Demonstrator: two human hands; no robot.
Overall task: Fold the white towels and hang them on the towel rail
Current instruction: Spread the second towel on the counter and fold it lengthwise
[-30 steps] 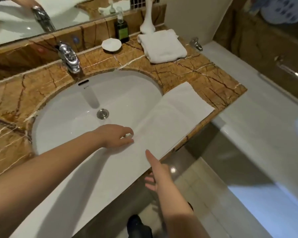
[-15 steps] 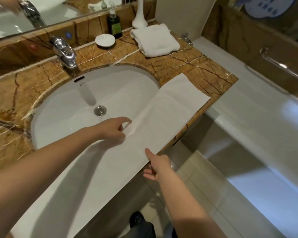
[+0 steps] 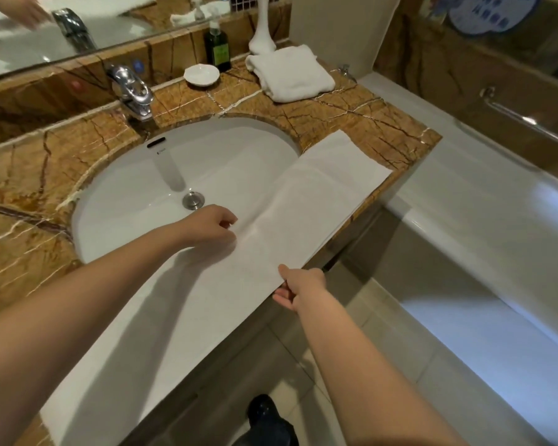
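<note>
Honestly, the main risk I see is the towel sliding off the counter. Its near long edge overhangs the front lip, and part of it spans the open sink with nothing beneath. An uneven pull from either hand could drag it to the floor or let it sag into the basin. If the two pinches lift unevenly, the fold would likely come out skewed.

My left hand has its fingers curled, pinching the far long edge about midway along. My right hand pinches the near edge opposite, thumb on top and fingers underneath.

The towel lies flat as a long strip along the front of the counter. Its long axis runs diagonally from lower left to upper right in the head view. One short end rests on the marble near the bathtub, and the other passes beneath my left forearm. A second, folded towel sits at the back, well apart. A metal rail is on the wall beyond the tub.
</note>
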